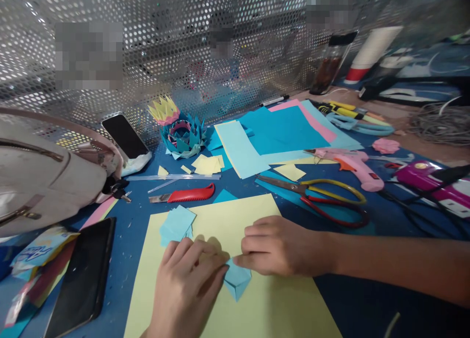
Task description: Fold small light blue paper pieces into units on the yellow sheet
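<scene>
A small light blue paper piece (238, 278), with folded flaps meeting at a point towards me, lies on a pale yellow sheet (293, 299). My left hand (191, 279) pinches its upper left edge between thumb and fingers. At the upper right edge, my right hand (279, 247) presses with its fingers curled and thumb touching the paper. A stack of light blue paper squares (178, 223) rests just beyond my left hand. Past the sheet's far edge lie a red utility knife (187, 194) and open scissors (316, 191) with yellow and red handles.
Paper flowers (182, 135), coloured sheets (282, 130) and yellow paper scraps (208, 164) lie towards the perforated metal panel (257, 49). A pink glue gun (352, 164) and power strip (429, 181) are on the right. A bag (47, 171) and phone (82, 274) occupy the left.
</scene>
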`<action>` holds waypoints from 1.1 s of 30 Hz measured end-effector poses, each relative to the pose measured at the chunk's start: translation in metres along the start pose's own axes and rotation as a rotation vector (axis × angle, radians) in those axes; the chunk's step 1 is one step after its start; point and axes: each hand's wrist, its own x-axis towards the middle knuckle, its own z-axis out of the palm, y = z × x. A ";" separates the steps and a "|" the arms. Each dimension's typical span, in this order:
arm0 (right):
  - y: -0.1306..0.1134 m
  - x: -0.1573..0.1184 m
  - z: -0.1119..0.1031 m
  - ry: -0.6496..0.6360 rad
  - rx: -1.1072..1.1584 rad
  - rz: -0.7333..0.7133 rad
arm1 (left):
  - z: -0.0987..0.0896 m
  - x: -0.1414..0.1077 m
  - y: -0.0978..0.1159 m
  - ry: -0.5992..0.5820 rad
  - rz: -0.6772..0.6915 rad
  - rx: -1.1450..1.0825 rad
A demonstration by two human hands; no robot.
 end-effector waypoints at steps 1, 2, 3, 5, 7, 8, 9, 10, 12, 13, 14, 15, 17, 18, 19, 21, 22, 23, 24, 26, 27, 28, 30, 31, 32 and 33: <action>0.000 0.000 0.000 -0.001 0.000 -0.001 | 0.000 0.000 0.000 0.017 0.016 0.005; 0.000 0.000 -0.001 -0.001 0.002 -0.005 | 0.001 0.000 0.001 0.035 0.034 0.016; 0.000 0.001 -0.001 0.001 0.002 -0.007 | 0.001 0.001 0.001 0.051 0.054 0.032; 0.001 0.001 0.000 0.002 0.003 -0.008 | 0.002 0.000 0.001 0.071 0.104 0.069; 0.001 0.001 0.000 0.003 0.004 -0.003 | 0.002 -0.001 0.001 0.080 0.149 0.106; 0.001 0.001 0.000 0.002 0.007 0.001 | 0.003 -0.001 0.001 0.083 0.169 0.125; 0.001 0.000 0.001 -0.001 0.011 0.003 | 0.003 -0.002 0.000 0.087 0.185 0.144; 0.001 0.000 0.001 -0.003 0.013 0.004 | 0.003 -0.003 0.000 0.092 0.200 0.163; 0.000 0.000 0.001 -0.006 0.011 0.002 | 0.002 -0.003 -0.001 0.083 0.233 0.197; 0.000 0.000 0.001 -0.006 0.009 0.001 | 0.002 -0.003 -0.002 0.075 0.245 0.208; 0.000 0.000 0.001 -0.004 0.006 0.001 | 0.002 -0.003 -0.002 0.068 0.248 0.212; 0.000 0.000 0.002 0.001 0.004 0.002 | 0.001 -0.003 -0.002 0.063 0.242 0.210; 0.000 0.000 0.003 0.008 0.005 0.007 | 0.001 -0.003 -0.002 0.059 0.209 0.193; 0.000 0.000 0.003 0.013 0.008 0.012 | 0.001 -0.003 -0.002 0.063 0.192 0.183; -0.001 0.000 0.004 0.014 0.010 0.017 | 0.001 -0.003 -0.001 0.069 0.183 0.181; -0.001 0.001 0.004 0.016 0.011 0.022 | 0.000 -0.004 0.000 0.083 0.189 0.207; -0.001 0.001 0.004 0.017 0.009 0.022 | 0.000 -0.004 0.000 0.093 0.200 0.232; -0.001 0.001 0.004 0.014 0.004 0.018 | -0.001 -0.005 0.001 0.102 0.213 0.262; -0.001 0.001 0.003 0.011 0.000 0.015 | -0.001 -0.005 0.002 0.108 0.225 0.292; -0.001 0.002 0.002 0.004 -0.002 0.012 | -0.002 -0.006 0.003 0.118 0.247 0.342; -0.001 0.002 0.002 0.001 -0.001 0.013 | -0.002 -0.006 0.004 0.121 0.259 0.361; -0.002 0.002 0.002 -0.002 0.000 0.015 | -0.002 -0.006 0.005 0.119 0.271 0.376; -0.002 0.003 0.001 -0.003 0.001 0.015 | -0.002 -0.007 0.006 0.105 0.292 0.401; -0.002 0.003 0.001 -0.005 0.001 0.011 | -0.002 -0.008 0.006 0.096 0.301 0.412; -0.002 0.004 0.001 -0.008 0.001 0.010 | -0.001 -0.008 0.006 0.088 0.307 0.419; -0.002 0.004 0.001 -0.011 0.001 0.010 | -0.001 -0.008 0.006 0.080 0.307 0.419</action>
